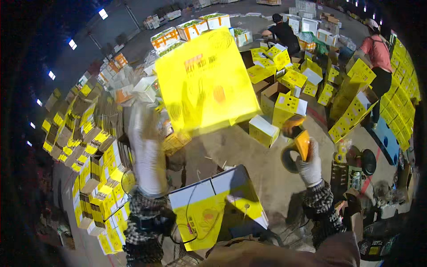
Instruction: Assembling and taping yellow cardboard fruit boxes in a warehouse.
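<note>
A large yellow carton [209, 80] fills the upper middle, tilted and raised above the floor, its edges slightly blurred. Beside its lower left edge is my left hand [149, 155] in a white glove. Motion smears its fingers, so whether they grip the carton does not show. My right hand [310, 165], also gloved in white, is closed around an orange tape dispenser [302, 144] with a roll of tape [289, 159] at its side. Close to my body stands a yellow and white carton [200, 218] with a dark opening.
Stacks of folded cartons [75, 129] line the left. Several yellow boxes [291, 80] lie ahead, with white crates of green produce [192, 27] beyond. One person [284, 35] crouches at the back; another person [380, 53] bends over cartons at right, near stacked yellow boxes [402, 98].
</note>
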Tool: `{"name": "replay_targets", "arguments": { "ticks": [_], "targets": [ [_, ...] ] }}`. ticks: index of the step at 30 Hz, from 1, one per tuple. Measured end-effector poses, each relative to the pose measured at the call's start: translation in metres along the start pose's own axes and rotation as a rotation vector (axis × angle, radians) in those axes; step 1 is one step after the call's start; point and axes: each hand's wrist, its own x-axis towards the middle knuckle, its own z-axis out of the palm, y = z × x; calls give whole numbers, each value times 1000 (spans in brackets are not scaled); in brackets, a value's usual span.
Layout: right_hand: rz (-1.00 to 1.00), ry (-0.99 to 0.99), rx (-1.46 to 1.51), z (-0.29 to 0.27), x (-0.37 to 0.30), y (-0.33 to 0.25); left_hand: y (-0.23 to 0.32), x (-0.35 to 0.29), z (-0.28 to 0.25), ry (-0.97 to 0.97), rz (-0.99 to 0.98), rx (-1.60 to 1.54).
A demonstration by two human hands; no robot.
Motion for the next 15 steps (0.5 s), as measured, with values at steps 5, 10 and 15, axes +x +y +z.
{"name": "replay_targets", "arguments": {
  "ticks": [5, 10, 15],
  "targets": [
    [416, 0, 591, -6, -101, 46, -252, -71, -100, -414, -390, 957],
    [847, -242, 767, 1, -211, 54, -397, -189, -158, -183, -357, 1391],
    [369, -636, 336, 31, -174, 0, -315, -170, -234, -187, -270, 1060]
  ]
}}
